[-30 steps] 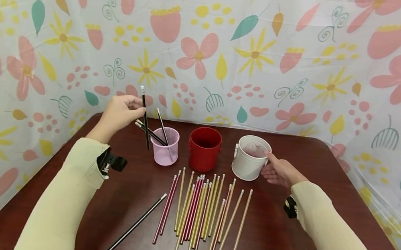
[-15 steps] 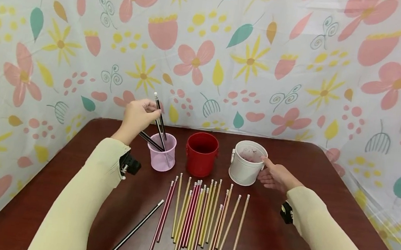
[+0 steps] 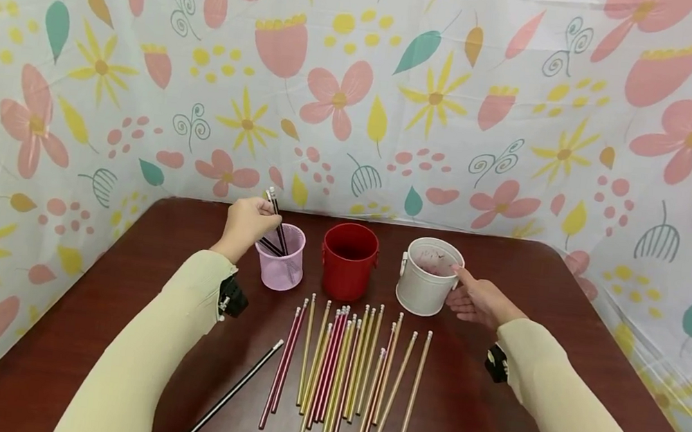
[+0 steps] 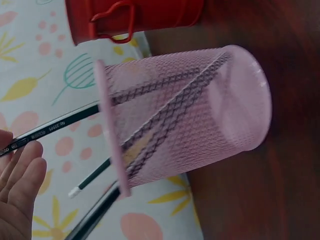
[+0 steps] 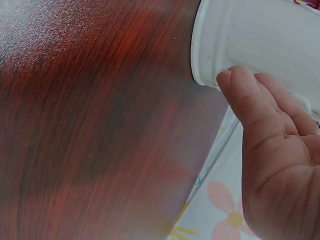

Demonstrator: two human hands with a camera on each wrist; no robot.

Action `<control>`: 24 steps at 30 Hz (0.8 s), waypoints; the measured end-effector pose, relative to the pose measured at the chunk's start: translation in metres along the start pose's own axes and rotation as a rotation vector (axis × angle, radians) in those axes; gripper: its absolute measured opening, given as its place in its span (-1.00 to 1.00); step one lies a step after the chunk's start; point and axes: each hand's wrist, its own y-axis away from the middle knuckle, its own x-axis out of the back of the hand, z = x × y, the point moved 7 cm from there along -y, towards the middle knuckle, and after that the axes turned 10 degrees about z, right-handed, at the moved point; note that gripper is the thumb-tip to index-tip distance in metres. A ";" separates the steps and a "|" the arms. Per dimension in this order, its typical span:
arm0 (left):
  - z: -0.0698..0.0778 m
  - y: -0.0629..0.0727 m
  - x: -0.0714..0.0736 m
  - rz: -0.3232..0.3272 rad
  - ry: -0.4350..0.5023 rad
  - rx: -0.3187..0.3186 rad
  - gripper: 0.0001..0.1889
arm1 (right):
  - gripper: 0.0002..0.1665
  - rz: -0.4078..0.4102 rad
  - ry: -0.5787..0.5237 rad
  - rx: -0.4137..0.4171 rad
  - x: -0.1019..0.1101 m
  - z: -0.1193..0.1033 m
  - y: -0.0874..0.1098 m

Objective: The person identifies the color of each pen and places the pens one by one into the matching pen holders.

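Note:
In the head view my left hand [image 3: 248,226] pinches a black pencil [image 4: 65,120] near its upper end. The pencil's lower part is inside the pink mesh cup [image 3: 280,276], where other black pencils [image 4: 95,212] lean against the rim. At the right, my right hand [image 3: 483,302] touches the side of a white bucket [image 3: 421,294], its thumb at the rim. In the right wrist view its fingers [image 5: 255,102] lie fairly straight against the bucket's outer wall.
Between cup and white bucket stands a red bucket [image 3: 347,279]. Several gold and dark red pencils [image 3: 340,375] lie in front of the containers. One black pencil [image 3: 231,393] lies to their left on the brown table [image 3: 459,408]. A flowered cloth [image 3: 339,153] hangs behind.
My left hand has moved right and down with the black pencil, bringing it from beside the pink cup to inside it. My right hand stays at the white bucket.

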 end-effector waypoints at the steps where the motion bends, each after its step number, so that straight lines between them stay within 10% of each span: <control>1: -0.002 0.000 -0.002 -0.010 -0.005 0.010 -0.77 | 0.01 0.001 -0.001 0.000 0.000 0.000 0.000; 13: -0.016 0.004 -0.025 -0.060 0.103 0.145 -0.81 | 0.03 0.009 0.003 0.009 0.001 -0.001 -0.001; 24: -0.027 0.005 -0.015 0.029 -0.020 0.075 -0.81 | 0.04 0.009 0.011 0.018 -0.002 0.000 0.002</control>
